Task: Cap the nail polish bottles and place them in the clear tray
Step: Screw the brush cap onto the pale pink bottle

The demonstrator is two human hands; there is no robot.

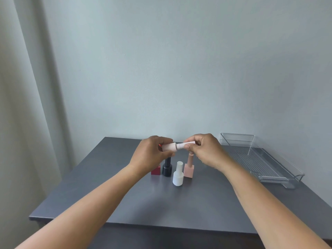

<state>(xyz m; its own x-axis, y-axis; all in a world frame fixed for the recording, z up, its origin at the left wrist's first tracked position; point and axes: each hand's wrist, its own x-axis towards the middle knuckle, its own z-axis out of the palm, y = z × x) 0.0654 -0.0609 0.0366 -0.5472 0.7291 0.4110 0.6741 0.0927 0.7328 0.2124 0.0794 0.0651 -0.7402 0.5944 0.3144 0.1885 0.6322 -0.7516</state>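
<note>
Pale bottle (169, 147) in left hand (150, 156), cap (189, 142) in right hand (206, 151); four bottles (177, 177) stand.

Grey table (125, 203), pale wall (161, 69), curtain (21, 105)

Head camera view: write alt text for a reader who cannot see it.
The left hand grips a pale pink bottle sideways above a grey table while the right hand pinches its cap at the neck. Below stand four more bottles; a clear tray sits right.
</note>
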